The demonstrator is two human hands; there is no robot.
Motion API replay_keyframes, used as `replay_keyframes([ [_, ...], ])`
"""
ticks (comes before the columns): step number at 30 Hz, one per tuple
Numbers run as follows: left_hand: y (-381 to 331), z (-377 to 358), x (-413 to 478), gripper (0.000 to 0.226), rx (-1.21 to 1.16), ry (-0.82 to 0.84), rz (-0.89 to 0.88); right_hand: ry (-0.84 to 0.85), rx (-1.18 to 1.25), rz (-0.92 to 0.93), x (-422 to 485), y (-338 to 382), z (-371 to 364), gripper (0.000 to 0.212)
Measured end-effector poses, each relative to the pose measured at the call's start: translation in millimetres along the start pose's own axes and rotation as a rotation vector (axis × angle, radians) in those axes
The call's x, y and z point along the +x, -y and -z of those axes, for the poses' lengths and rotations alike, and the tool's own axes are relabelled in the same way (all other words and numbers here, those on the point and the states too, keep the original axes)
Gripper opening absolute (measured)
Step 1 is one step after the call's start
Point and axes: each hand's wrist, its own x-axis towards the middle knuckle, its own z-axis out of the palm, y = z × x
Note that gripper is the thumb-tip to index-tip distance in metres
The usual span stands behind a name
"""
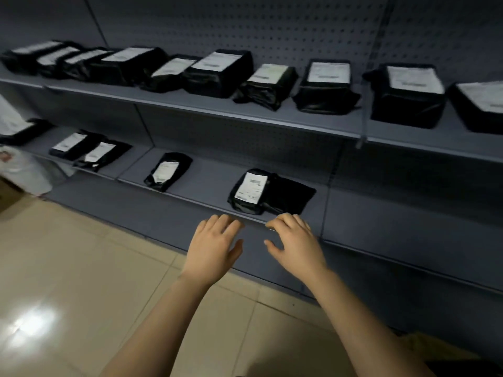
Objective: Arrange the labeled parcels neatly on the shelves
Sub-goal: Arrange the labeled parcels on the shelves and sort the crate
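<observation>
A black parcel with a white label point(268, 191) lies on the lower grey shelf point(212, 175), near its front edge. My left hand point(215, 246) and my right hand point(295, 242) hover side by side just in front of that parcel, fingers spread and holding nothing. Neither hand touches it. Another small labeled parcel point(167, 171) lies to the left on the same shelf. Two more parcels point(89, 151) sit farther left. Several labeled black parcels point(217, 73) stand in a row along the upper shelf point(299, 121).
Pegboard backing point(272, 31) rises behind the shelves. A lower dark shelf edge point(408, 257) runs below my right hand. Beige tiled floor point(68, 281) lies to the left. White bags point(24, 170) stand at far left, and a cardboard box corner point(441, 352) shows at bottom right.
</observation>
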Motion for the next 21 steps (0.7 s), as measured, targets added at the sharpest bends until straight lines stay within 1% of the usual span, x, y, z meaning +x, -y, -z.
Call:
replay_keyframes([
  [5,65.5,6.7,10.0,0.033,0.021,0.007,0.003,0.002,0.024,-0.005,53.2,30.1,-27.7,0.033],
  [9,102.4,-7.4,26.8,0.034,0.006,0.016,0.022,0.015,0.028,-0.006,91.3,34.7,-49.0,0.032],
  [12,124.5,-22.9,45.0,0.034,0.006,0.017,0.021,0.031,0.028,-0.001,121.2,31.1,-64.4,0.030],
  [21,174.2,-64.1,95.9,0.033,-0.063,0.099,0.030,0.086,0.049,-0.025,189.3,19.1,-99.3,0.031],
])
